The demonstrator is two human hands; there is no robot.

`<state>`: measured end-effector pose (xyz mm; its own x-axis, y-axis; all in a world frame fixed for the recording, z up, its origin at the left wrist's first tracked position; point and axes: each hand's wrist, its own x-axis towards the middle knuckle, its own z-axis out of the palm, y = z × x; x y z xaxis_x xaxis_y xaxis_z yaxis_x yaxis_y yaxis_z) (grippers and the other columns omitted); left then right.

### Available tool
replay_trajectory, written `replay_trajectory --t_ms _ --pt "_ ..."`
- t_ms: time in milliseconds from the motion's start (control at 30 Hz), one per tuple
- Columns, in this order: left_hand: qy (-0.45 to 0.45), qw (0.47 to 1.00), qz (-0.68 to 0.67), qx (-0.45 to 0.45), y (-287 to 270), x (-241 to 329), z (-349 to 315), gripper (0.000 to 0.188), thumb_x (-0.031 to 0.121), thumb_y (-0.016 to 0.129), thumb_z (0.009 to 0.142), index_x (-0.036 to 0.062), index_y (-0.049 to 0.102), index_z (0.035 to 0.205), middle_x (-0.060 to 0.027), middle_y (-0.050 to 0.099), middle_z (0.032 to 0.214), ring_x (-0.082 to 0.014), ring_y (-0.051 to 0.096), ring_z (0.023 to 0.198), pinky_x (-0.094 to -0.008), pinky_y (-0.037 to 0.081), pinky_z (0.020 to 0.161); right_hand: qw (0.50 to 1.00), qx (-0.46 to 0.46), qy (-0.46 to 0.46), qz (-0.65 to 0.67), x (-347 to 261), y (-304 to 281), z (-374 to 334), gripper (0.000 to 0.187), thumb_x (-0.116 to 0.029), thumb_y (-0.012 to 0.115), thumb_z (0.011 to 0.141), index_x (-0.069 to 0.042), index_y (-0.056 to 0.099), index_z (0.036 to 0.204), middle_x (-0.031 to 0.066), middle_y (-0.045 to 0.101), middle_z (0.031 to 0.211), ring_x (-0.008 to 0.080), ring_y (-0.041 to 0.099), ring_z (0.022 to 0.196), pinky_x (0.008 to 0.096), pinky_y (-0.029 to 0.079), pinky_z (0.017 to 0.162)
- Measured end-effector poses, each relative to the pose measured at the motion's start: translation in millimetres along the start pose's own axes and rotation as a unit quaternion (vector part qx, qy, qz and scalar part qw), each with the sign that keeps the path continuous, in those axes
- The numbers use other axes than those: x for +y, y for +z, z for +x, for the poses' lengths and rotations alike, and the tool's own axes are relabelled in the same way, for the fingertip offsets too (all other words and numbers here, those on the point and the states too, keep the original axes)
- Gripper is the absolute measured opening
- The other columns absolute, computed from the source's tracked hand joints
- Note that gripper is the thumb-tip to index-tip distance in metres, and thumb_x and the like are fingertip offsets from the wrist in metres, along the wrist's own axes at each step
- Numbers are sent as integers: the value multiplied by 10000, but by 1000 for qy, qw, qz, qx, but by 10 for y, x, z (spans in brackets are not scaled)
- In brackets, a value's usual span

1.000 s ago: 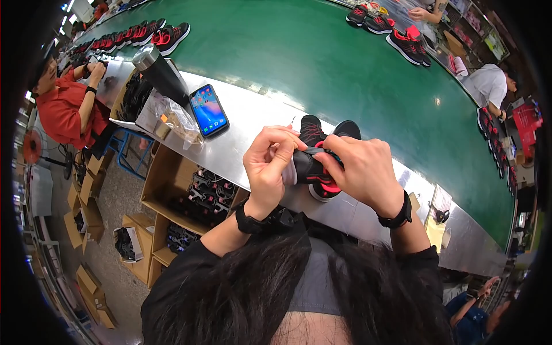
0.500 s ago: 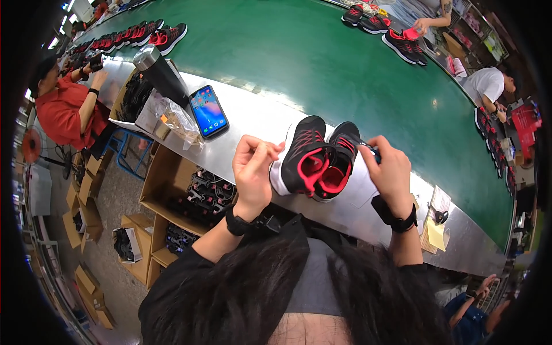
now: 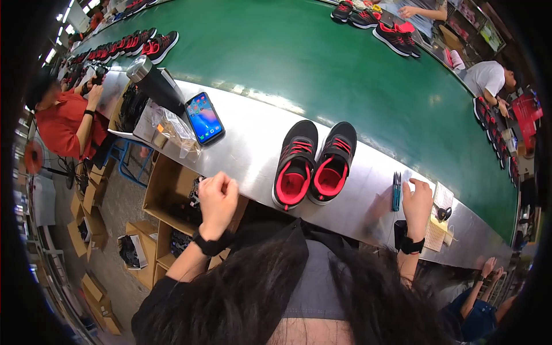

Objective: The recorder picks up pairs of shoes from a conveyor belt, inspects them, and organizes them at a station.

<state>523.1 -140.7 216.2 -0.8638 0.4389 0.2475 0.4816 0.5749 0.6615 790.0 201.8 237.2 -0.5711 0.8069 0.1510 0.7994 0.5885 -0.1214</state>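
A pair of black sneakers with red lining and laces stands side by side on the metal ledge: the left-hand shoe (image 3: 298, 164) and the right-hand shoe (image 3: 335, 161). Neither is touched. My left hand (image 3: 217, 201) is curled closed by the ledge's front edge, above an open carton; what its fingers hold, if anything, is hidden. On the right, my right hand (image 3: 417, 204) is beside blue-handled thread snips (image 3: 397, 192), its fingers loosely apart and nothing seen in them.
A phone (image 3: 204, 119), a dark tumbler (image 3: 152, 83) and a plastic bag (image 3: 175, 133) are on the ledge at left. Beyond runs a green conveyor belt (image 3: 276, 63) with rows of similar shoes. Cartons (image 3: 169, 192) sit below left. Papers (image 3: 440, 230) lie at right. Co-workers are around.
The snips left my right hand and now lie on the ledge. My left hand moved away from the shoes, left and down. Both shoes now stand straight, with straps lying across them.
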Motion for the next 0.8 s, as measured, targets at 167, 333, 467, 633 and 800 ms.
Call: replay_trajectory --t_ms 167,333,467,633,800 --pt "23 938 312 -147 -416 -51 -270 223 227 614 824 50 640 690 -127 582 818 -276 534 859 -502 274 990 990 45 -81 103 -179 72 -22 257 -181 617 844 -11 603 1037 172 595 1004 330 567 900 409 451 807" --pt "138 960 226 -88 -318 314 -216 506 228 737 682 110 567 1145 -168 432 1275 -356 373 1191 -527 212 1039 879 -209 2 428 -692 343 -75 441 -307 557 922 10 491 1222 119 625 732 219 605 606 334 479 609" --pt "205 968 44 -136 25 730 -187 409 180 681 743 139 591 1139 -98 522 1161 -277 463 1108 -431 286 963 874 -254 -5 413 -1047 419 -112 577 -383 533 933 31 389 1308 84 596 632 195 598 564 313 463 569" --pt "124 990 -71 6 503 541 228 138 111 614 803 88 593 937 -80 600 914 -267 541 897 -397 358 809 871 -254 -4 421 -1012 338 -188 608 -357 570 914 43 371 1326 86 601 670 154 592 575 287 452 559" --pt "180 981 62 -41 811 280 786 152 141 634 794 104 677 935 -63 662 896 -222 586 905 -413 326 868 877 -177 12 447 -737 338 -239 546 -264 613 897 49 411 1297 75 610 728 127 572 567 275 451 561"
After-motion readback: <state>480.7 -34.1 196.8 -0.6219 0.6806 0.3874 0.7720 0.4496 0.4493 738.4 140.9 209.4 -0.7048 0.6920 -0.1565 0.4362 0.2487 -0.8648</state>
